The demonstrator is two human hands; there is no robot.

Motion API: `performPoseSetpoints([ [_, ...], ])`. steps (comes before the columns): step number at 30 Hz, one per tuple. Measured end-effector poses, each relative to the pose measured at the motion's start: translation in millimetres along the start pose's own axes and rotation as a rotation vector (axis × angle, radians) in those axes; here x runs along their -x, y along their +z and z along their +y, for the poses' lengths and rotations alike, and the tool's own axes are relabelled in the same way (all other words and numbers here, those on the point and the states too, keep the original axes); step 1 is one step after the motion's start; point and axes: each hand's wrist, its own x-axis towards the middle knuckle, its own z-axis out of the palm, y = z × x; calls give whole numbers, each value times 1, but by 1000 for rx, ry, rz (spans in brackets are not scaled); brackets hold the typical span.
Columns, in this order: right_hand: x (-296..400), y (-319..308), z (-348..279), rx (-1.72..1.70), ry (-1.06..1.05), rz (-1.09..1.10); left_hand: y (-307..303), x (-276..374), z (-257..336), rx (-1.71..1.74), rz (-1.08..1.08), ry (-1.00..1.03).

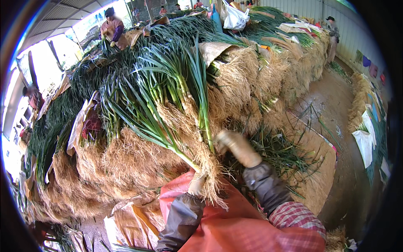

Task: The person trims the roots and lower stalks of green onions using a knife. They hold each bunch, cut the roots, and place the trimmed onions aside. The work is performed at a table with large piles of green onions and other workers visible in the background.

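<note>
My left hand (197, 184), in a pale glove, holds a leafy green onion plant (181, 154) by its base, in front of a red apron. Long tan roots (211, 170) hang over and beside this hand. My right hand (233, 143), also gloved and blurred by motion, is just right of the plant's upright stalk; whether it touches or grips anything cannot be told. Behind both hands more green onions (170, 85) lie in a heap, leaves away from me and roots towards me.
The large root-fringed pile (126, 157) spans the left and centre. Loose leaves (280, 154) lie on a tan sheet (311, 170) at the right. Another pile (360, 104) stands by the wall. A person (111, 31) works across the pile; another person (332, 37) stands far right.
</note>
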Motion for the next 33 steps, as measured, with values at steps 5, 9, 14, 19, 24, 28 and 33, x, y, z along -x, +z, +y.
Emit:
performPoseSetpoints([
  [5, -33, 43, 43, -324, -117, -166, 11, 42, 46, -146, 92, -55],
  [9, -29, 50, 23, 699, -511, 449, 15, 79, 85, -275, 209, 224],
  [14, -18, 89, 17, 550, -653, 293, 44, 71, 62, -245, 99, 312],
  [19, -12, 85, 20, 402, -763, 279, 49, 66, 57, -161, 111, 352],
  [24, -9, 56, -18, -237, -648, 120, 43, 70, 62, -138, 133, 348],
  [28, -51, 69, -29, 349, -108, -119, 50, 63, 49, -169, 123, 380],
  [33, -87, 98, 7, 688, -598, 105, 49, 63, 47, -235, 135, 380],
])
